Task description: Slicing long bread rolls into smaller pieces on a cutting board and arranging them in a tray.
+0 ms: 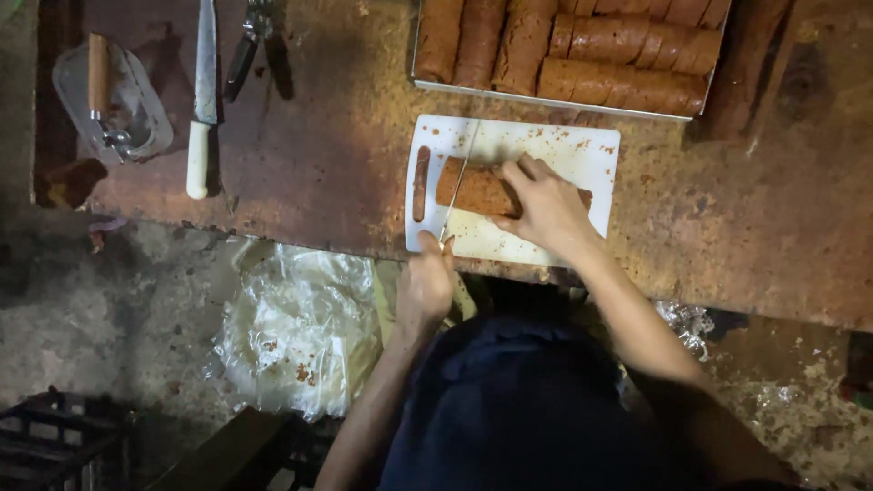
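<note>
Knife (459, 177) in left hand (426, 284) slices unlabelled brown roll (475, 189).

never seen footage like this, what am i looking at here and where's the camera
There is one picture, taken by a camera worn on a person's head and looking straight down, so you see their own two bare arms and a dark garment at the bottom. No machine is involved.

The left hand grips a thin knife whose blade lies across a reddish-brown roll. The right hand presses that roll down on a white cutting board. A cut-off slice lies beside it.

All this sits on a worn brown table. At the far edge a tray holds more rolls. To the left lie a white-handled knife, tongs and a clear dish with a wooden-handled tool. Crumpled plastic wrap lies below the table.
</note>
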